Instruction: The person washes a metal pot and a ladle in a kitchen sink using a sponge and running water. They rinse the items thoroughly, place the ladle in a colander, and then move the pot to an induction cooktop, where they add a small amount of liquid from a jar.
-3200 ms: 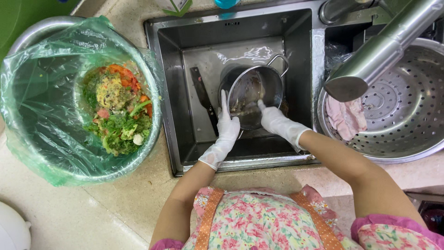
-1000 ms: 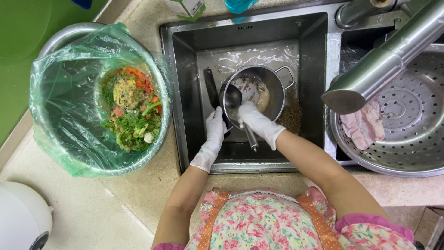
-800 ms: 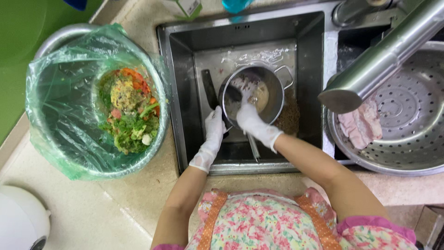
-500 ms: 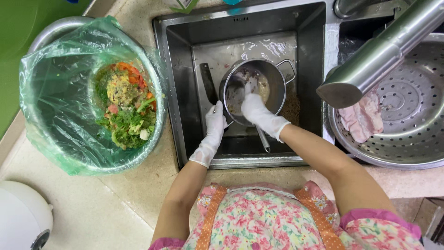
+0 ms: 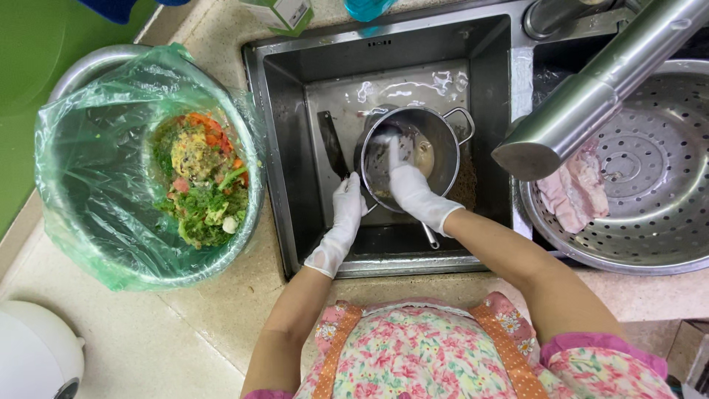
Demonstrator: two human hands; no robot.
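Two gloved hands worked at the pot, which sat mid-sink toward its back wall. Left hand had its fingers closed on the rim; right hand was inside, fingers flat, apparently scrubbing. Rinsing likely next. Knife close left, faucet overhead right: tight room.

A speckled beige stone countertop surrounds a steel sink, with green floor at left.
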